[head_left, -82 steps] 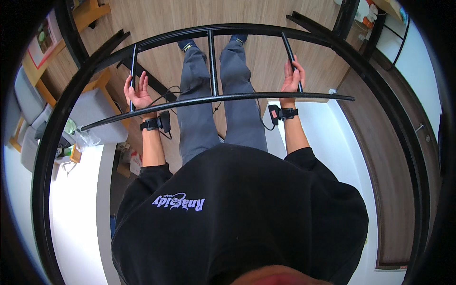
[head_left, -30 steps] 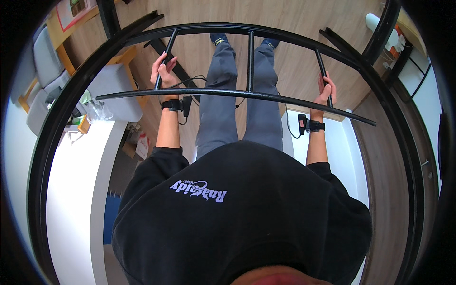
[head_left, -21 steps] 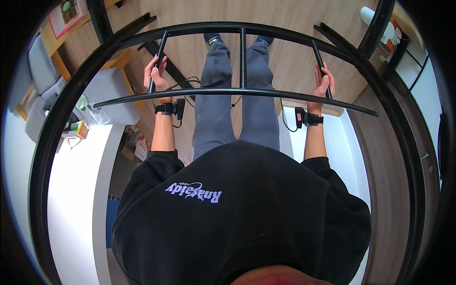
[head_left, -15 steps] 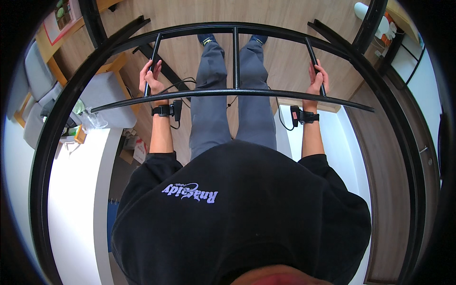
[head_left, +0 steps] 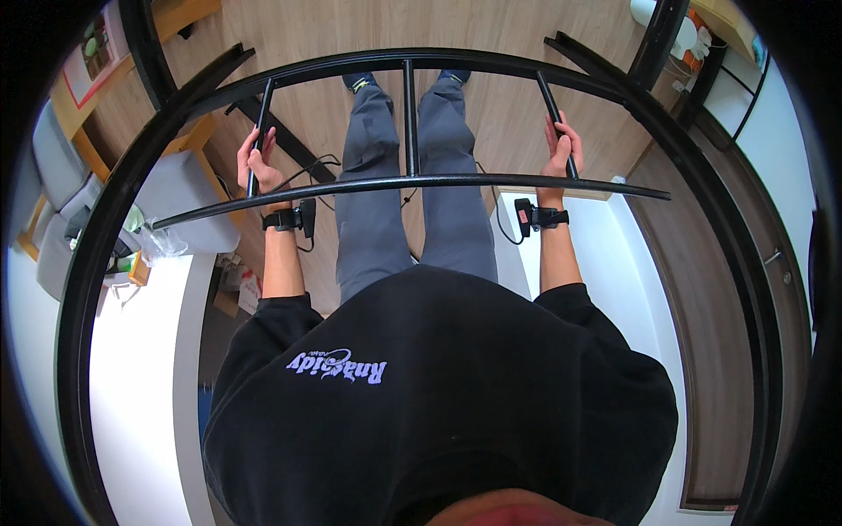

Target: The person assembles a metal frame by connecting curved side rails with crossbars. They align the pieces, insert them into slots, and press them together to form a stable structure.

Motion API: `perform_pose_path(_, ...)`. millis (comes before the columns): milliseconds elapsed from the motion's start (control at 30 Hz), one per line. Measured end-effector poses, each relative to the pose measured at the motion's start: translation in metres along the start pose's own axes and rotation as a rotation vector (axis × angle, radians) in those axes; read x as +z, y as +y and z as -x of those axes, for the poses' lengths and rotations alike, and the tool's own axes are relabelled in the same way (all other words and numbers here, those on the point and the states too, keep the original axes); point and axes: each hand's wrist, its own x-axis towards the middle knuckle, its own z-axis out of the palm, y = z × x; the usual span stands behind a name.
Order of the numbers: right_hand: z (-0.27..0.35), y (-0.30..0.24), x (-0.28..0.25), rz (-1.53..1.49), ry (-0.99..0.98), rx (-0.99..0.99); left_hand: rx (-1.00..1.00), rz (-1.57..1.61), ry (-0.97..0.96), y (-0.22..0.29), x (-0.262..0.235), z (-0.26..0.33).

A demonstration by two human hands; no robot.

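Observation:
A black metal frame curves wide around me, bent by the lens. Short bars join its far rail to a long thin rail nearer my body. My left hand is closed around the left short bar, thumb on the near side. On the other side, my right hand grips the right short bar, its fingers partly hidden behind the metal. Between them stands the middle short bar, which neither hand touches. A black strap with a small device sits on each wrist, each trailing a cable.
Black uprights rise at the far left and right. At left are grey cushioned seating, a clear plastic bag and a white surface. A brown door is at right. Wooden floor lies beyond the frame.
The frame, my hands and my legs all sit a little further left and slightly lower in the picture. Both hands keep the same hold on their bars.

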Motion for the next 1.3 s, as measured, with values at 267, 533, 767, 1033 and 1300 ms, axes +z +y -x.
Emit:
perform_pose_path(267, 0.002, -0.003, 0.003, -0.010, 0.053, 0.026, 0.009, -0.008, -0.011, 0.001, 0.001, -0.001)
perform_pose_path(533, 0.002, -0.005, 0.007, -0.037, 0.082, 0.075, -0.022, -0.020, -0.002, 0.006, 0.003, -0.002)
perform_pose_path(767, 0.006, 0.000, 0.008, -0.052, 0.154, 0.091, -0.008, -0.022, -0.015, 0.007, 0.005, -0.002)
perform_pose_path(1033, 0.006, 0.003, 0.000, -0.030, 0.123, 0.180, 0.063, 0.006, -0.010, 0.007, 0.006, -0.006)
perform_pose_path(1300, 0.002, 0.008, -0.008, 0.057, 0.059, 0.135, 0.124, -0.158, 0.045, 0.012, 0.006, -0.003)
